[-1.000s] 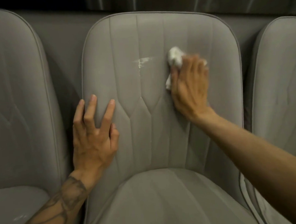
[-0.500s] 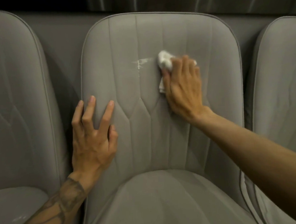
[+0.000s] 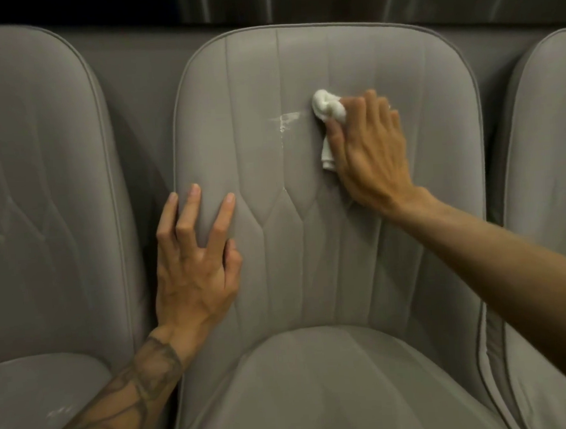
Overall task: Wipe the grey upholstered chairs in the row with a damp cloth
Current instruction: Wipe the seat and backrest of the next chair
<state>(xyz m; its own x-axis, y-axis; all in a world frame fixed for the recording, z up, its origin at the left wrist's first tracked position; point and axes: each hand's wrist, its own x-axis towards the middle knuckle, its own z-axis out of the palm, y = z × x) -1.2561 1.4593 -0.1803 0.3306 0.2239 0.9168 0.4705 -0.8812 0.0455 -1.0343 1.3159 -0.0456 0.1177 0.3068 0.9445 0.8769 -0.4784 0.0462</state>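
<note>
Head view shows our right hand [image 3: 368, 149] pressed flat on the backrest of the middle chair [image 3: 336, 244], its fingers [image 3: 373, 109] lying close together over a white cloth [image 3: 330, 110] and holding it against the grey fabric. A bunched end of the cloth sticks out past the fingertips toward the upper left, and a flatter corner shows beside the thumb. Just left of that bunched end a pale white smear [image 3: 284, 121] marks the upholstery, with a thin streak running down a seam from it; cloth and smear look close but whether they touch we cannot tell. Lower and well to the left of the cloth, our left hand [image 3: 195, 262] rests open on the backrest's left edge, fingers spread and gripping nothing, the outer ones curling around the piped border. Its forearm carries a dark tattoo [image 3: 142, 382]. Beyond that hand stands the left chair [image 3: 42, 196], with faint pale marks on its seat, and beyond our right arm the right chair [image 3: 543, 165] is partly in view.
</note>
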